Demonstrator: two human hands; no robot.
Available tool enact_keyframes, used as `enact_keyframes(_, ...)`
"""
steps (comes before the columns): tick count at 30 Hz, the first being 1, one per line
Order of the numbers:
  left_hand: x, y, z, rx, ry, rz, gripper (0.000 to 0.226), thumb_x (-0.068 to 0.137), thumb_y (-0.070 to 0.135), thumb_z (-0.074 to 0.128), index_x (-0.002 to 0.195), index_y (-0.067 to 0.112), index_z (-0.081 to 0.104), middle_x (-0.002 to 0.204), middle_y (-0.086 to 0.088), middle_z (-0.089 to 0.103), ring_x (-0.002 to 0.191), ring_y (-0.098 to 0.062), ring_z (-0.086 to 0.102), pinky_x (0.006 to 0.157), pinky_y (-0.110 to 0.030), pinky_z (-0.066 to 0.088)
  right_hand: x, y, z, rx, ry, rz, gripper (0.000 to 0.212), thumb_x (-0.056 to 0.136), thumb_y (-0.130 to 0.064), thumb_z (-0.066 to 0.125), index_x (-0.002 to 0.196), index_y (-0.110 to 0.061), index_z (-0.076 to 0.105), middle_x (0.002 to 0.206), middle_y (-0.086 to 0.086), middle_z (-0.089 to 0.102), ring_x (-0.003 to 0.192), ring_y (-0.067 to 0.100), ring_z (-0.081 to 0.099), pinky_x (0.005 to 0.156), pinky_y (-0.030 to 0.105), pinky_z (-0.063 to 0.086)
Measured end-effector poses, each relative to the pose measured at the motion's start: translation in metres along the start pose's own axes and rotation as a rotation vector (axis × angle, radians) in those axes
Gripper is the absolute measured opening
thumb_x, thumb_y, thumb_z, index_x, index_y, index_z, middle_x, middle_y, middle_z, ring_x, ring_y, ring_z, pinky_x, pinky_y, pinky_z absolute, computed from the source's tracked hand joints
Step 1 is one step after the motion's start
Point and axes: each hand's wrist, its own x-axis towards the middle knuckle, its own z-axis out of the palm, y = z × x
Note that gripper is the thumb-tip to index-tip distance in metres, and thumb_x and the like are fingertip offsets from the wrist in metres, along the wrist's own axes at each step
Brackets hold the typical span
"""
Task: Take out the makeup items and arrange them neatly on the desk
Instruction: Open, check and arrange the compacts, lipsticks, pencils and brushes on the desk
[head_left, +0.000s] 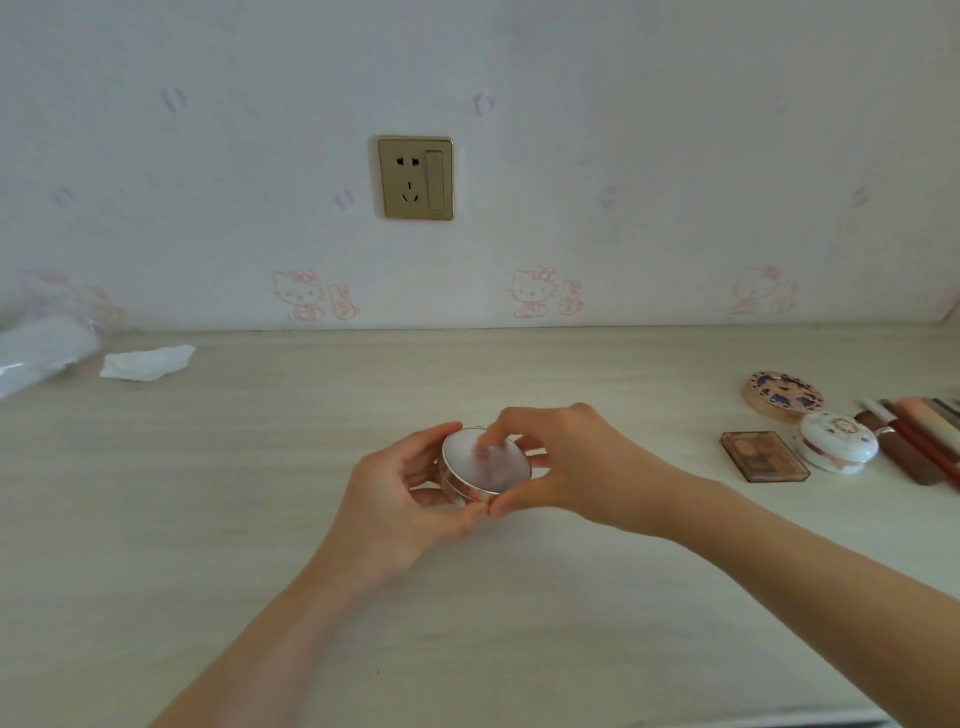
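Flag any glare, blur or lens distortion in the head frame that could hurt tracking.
Head view: soft, even light, faint shadows; the round compact lid mirrors the right hand fingers; the plastic bag at far left is smeared; wide-angle stretch bends the desk back edge and edge items.
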Motion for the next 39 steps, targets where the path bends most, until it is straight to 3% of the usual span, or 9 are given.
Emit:
enact_keyframes(5,0.001,0.003,0.0,-0.022,-0.016,-0.012,0.086,0.043,0.028,0.089,0.124,0.022,0.059,0.105,0.002,0.072,0.097,-0.021,0.069,0.081,-0.035,0.057,-0.002,-0.005,-0.007,-0.068,0.018,0.015,0.047,0.069,-0.043,0.078,0.114,-0.037,0.062,0.106,-0.012,0.066,0.101,0.008,0.06,0.089,0.033,0.051)
enact_keyframes(9,0.0,0.004,0.002,-0.064,-0.031,-0.027,0.085,0.046,0.011,0.09,0.124,0.021,0.057,0.107,0.005,0.072,0.099,-0.021,0.068,0.079,-0.032,0.058,-0.01,-0.014,-0.006,-0.223,-0.007,-0.049,0.048,0.082,-0.037,0.071,0.127,-0.034,0.055,0.112,-0.017,0.06,0.097,0.005,0.052,0.078,0.017,0.039)
enact_keyframes(14,-0.001,0.002,0.003,-0.112,-0.043,-0.031,0.086,0.047,-0.001,0.089,0.123,0.023,0.055,0.111,0.007,0.071,0.103,-0.018,0.067,0.086,-0.037,0.056,-0.019,-0.018,-0.007,-0.329,-0.02,-0.092,0.047,0.089,-0.037,0.063,0.134,-0.031,0.049,0.13,-0.011,0.055,0.115,0.011,0.05,0.094,0.024,0.04)
enact_keyframes(18,-0.003,0.004,0.006,-0.115,-0.046,-0.011,0.079,0.052,-0.002,0.086,0.12,0.026,0.056,0.111,0.013,0.07,0.104,-0.013,0.067,0.09,-0.028,0.053,-0.02,-0.017,-0.012,-0.261,-0.037,-0.028,0.047,0.091,-0.04,0.059,0.136,-0.035,0.047,0.133,-0.011,0.055,0.118,0.013,0.05,0.096,0.027,0.04)
enact_keyframes(22,-0.003,0.005,0.006,-0.106,-0.068,0.001,0.077,0.059,-0.011,0.083,0.12,0.028,0.056,0.113,0.012,0.07,0.105,-0.013,0.067,0.088,-0.024,0.053,-0.016,-0.013,-0.016,-0.244,-0.034,-0.014,0.047,0.093,-0.042,0.055,0.138,-0.037,0.046,0.138,-0.014,0.052,0.123,0.008,0.049,0.095,0.018,0.037)
enact_keyframes(29,-0.005,0.01,0.008,-0.002,-0.12,0.027,0.074,0.062,0.001,0.086,0.122,0.034,0.058,0.117,0.015,0.067,0.104,-0.012,0.067,0.091,-0.037,0.053,-0.007,-0.008,-0.019,0.007,0.0,0.051,0.034,0.097,-0.028,0.051,0.13,-0.028,0.057,0.118,-0.017,0.064,0.111,0.0,0.057,0.101,0.027,0.044)
enact_keyframes(32,-0.006,0.008,0.008,0.032,-0.087,0.027,0.077,0.06,0.006,0.089,0.123,0.035,0.057,0.118,0.016,0.066,0.102,-0.011,0.067,0.087,-0.034,0.054,-0.004,-0.008,-0.021,0.065,0.016,0.053,0.033,0.097,-0.03,0.05,0.129,-0.028,0.058,0.114,-0.014,0.066,0.109,0.004,0.06,0.1,0.035,0.047)
enact_keyframes(36,-0.002,0.005,0.006,0.018,-0.034,-0.004,0.08,0.057,0.002,0.089,0.12,0.037,0.055,0.106,0.001,0.066,0.085,-0.015,0.069,0.074,-0.026,0.057,-0.003,-0.012,-0.026,0.115,0.049,0.032,0.03,0.097,-0.029,0.05,0.125,-0.026,0.061,0.113,-0.009,0.068,0.108,0.011,0.061,0.099,0.041,0.048)
enact_keyframes(39,0.0,0.006,0.006,-0.008,-0.112,-0.032,0.083,0.057,-0.003,0.088,0.122,0.034,0.052,0.104,-0.002,0.07,0.096,-0.012,0.068,0.074,-0.024,0.055,-0.002,-0.017,-0.028,0.123,0.018,0.012,0.029,0.097,-0.028,0.05,0.124,-0.028,0.061,0.109,-0.014,0.068,0.107,0.004,0.061,0.1,0.032,0.048)
